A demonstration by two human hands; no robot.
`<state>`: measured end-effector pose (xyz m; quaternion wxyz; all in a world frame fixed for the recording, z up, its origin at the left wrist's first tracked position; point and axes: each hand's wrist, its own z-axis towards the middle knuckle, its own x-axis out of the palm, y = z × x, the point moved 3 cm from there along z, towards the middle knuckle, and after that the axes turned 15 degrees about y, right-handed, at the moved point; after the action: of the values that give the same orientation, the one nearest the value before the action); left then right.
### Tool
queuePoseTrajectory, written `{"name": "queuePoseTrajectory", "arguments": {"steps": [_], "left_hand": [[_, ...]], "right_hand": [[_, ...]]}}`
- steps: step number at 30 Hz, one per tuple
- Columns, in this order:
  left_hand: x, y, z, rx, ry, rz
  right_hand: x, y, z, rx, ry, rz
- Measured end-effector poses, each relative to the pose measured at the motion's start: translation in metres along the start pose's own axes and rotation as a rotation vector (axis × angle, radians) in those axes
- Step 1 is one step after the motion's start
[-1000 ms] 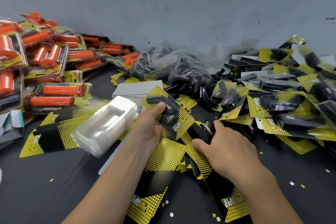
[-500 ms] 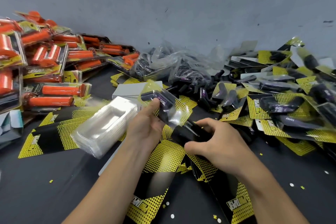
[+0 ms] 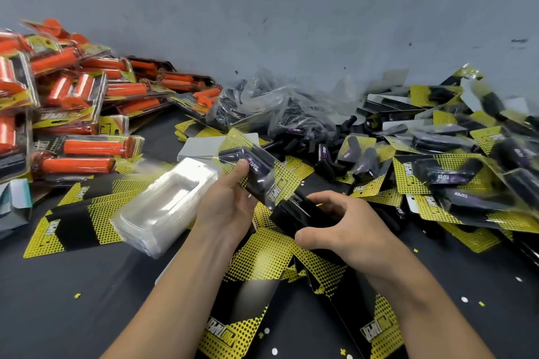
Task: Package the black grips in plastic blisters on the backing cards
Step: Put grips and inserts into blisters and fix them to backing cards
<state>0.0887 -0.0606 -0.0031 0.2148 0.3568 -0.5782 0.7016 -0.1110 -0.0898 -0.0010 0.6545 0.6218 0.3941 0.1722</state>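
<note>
Grip pack (image 3: pixel 258 173) pinched in left hand (image 3: pixel 227 210), raised higher — right hand (image 3: pixel 350 233), flat before, now clasping black object (image 3: pixel 291 213).

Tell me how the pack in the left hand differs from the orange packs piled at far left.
The held pack holds a black grip; the orange packs hold orange ones. The held pack is up in the air and tilted, gripped by the left hand; the orange packs lie heaped in a pile. Both have yellow-and-black cards under clear blisters.

Backing cards (image 3: pixel 256 259) yellow, black-dotted, black band; grips (image 3: pixel 87 165) orange; table (image 3: pixel 73 300) black.
</note>
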Motion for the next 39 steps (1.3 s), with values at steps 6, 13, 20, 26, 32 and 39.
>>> {"name": "queuePoseTrajectory", "arguments": {"steps": [6, 13, 20, 26, 32, 39], "left_hand": [[0.009, 0.005, -0.005, 0.008, 0.037, 0.062], [0.01, 0.006, -0.004, 0.027, 0.076, 0.088], [0.008, 0.005, -0.003, 0.027, 0.072, 0.071], [0.007, 0.005, -0.004, 0.01, 0.062, 0.083], [0.007, 0.005, -0.004, 0.001, 0.048, 0.13], [0.007, 0.009, -0.003, -0.008, 0.065, 0.17]], "right_hand": [[0.003, 0.0, 0.001, -0.016, -0.031, 0.039], [0.007, -0.004, 0.005, -0.039, -0.119, 0.094], [0.01, -0.007, 0.008, -0.044, -0.178, 0.113], [0.01, -0.007, 0.007, -0.034, -0.194, 0.116], [0.01, -0.006, 0.007, -0.018, -0.178, 0.137], [0.009, -0.007, 0.006, -0.022, -0.214, 0.161]]}}
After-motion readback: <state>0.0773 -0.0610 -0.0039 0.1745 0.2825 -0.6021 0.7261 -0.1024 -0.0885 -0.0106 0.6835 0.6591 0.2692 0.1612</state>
